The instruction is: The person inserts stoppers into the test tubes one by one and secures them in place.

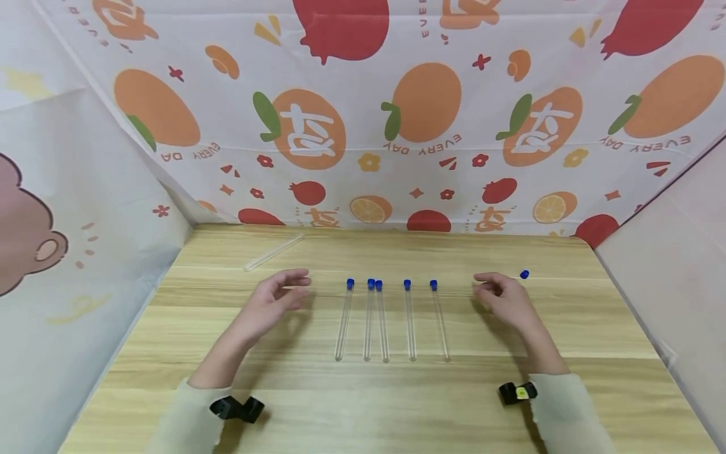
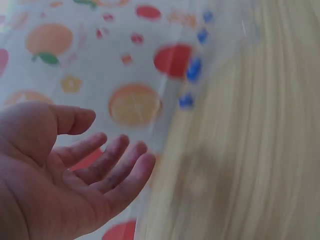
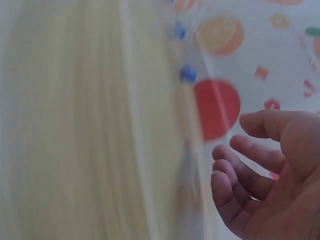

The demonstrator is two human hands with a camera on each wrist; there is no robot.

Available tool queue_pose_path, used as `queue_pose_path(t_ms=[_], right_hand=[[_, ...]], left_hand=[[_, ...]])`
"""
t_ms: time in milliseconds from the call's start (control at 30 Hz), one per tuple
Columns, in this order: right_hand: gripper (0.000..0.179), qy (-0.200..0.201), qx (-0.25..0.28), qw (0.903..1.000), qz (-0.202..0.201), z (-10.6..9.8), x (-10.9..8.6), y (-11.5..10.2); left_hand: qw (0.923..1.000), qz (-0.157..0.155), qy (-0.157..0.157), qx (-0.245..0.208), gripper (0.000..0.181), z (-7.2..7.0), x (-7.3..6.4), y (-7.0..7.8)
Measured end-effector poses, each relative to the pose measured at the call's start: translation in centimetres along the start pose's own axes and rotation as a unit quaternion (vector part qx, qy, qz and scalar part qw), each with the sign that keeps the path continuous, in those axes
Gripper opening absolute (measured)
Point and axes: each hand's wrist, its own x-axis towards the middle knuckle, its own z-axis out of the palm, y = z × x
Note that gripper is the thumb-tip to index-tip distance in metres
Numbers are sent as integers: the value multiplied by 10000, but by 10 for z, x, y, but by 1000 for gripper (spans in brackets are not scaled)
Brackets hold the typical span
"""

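Observation:
Several clear test tubes with blue caps lie side by side on the wooden table, caps toward the back; the leftmost capped test tube [image 1: 343, 325] is nearest my left hand [image 1: 274, 306]. That hand hovers to its left, fingers relaxed and holding nothing. On the other side, my right hand [image 1: 507, 301] hovers between the rightmost capped test tube [image 1: 440, 325] and a loose blue cap [image 1: 524, 274], also holding nothing. An uncapped test tube [image 1: 273, 253] lies aslant at the back left, beyond my left hand. Both wrist views show loosely bent fingers around bare air; the caps there are blurred.
The wooden table [image 1: 363, 410] meets a fruit-print cloth [image 1: 363, 170] along its back edge. A pale cloth wall [image 1: 102, 208] stands on the left and a plain pale wall [image 1: 663, 271] on the right. Each sleeve carries a black wrist camera [image 1: 237, 408].

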Motion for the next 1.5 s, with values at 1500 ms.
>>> queue_pose_path(t_ms=[1500], right_hand=[[40, 865, -1469, 9806, 963, -70, 40, 81]], left_hand=[[8761, -477, 1234, 4636, 38, -72, 78, -46]])
